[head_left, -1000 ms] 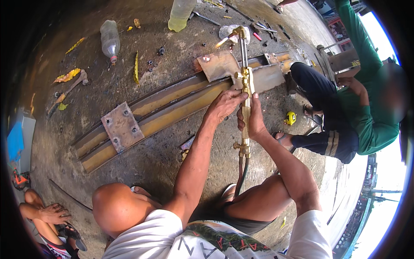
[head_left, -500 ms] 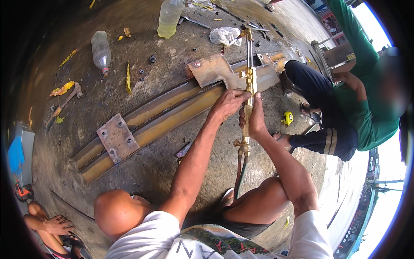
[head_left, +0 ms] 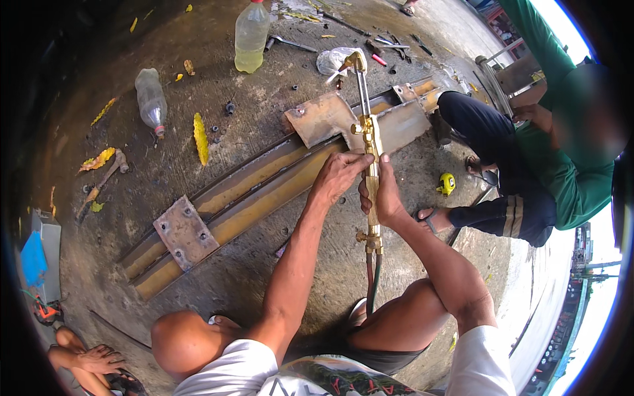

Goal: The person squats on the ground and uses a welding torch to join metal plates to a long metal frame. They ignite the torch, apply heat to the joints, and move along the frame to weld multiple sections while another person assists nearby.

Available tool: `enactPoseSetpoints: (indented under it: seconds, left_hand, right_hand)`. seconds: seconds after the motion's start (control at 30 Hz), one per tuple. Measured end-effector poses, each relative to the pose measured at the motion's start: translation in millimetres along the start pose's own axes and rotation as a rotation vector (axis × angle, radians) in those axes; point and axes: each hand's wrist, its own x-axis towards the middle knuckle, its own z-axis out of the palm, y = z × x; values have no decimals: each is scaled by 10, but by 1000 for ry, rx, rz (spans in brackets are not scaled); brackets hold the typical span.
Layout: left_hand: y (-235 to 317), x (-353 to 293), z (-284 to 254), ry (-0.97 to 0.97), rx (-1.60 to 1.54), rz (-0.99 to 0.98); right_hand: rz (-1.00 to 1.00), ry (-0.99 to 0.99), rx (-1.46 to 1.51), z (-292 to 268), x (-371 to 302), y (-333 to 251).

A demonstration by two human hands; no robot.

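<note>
A brass cutting torch (head_left: 370, 138) stands nearly upright in front of me, its bent head leaning slightly left over the steel. My right hand (head_left: 388, 195) is closed around its handle from the right. From the left, my left hand (head_left: 340, 175) pinches the torch body near its middle, beside the valve fittings. Two hoses (head_left: 374, 280) run down from the handle's lower end between my legs. Beyond my hands lie long rusty steel channels (head_left: 254, 195), side by side, with a drilled plate (head_left: 186, 232) across the near end and a larger plate (head_left: 323, 119) farther along.
A person in green sleeves (head_left: 578, 158) crouches at the right, near a yellow tape measure (head_left: 446, 184). Two plastic bottles (head_left: 252, 39), a hammer (head_left: 102, 181) and loose tools (head_left: 294, 43) lie around beyond the steel. Another person's hand (head_left: 99, 360) shows at lower left.
The torch head has tipped to the left, while both hands keep their hold. My view has shifted a little, so the steel and bottles sit slightly lower.
</note>
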Motion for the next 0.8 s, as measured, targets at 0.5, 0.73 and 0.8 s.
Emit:
enactPoseSetpoints:
  seconds: [0.5, 0.73, 0.8]
  left_hand:
    - [-139, -358, -284, 121, 325, -112]
    - [-80, -423, -300, 101, 336, -234]
    - [-109, -425, -299, 105, 308, -239]
  right_hand:
    - [213, -150, -125, 131, -173, 157]
    - [236, -129, -162, 144, -139, 239]
    - [238, -123, -170, 156, -136, 240]
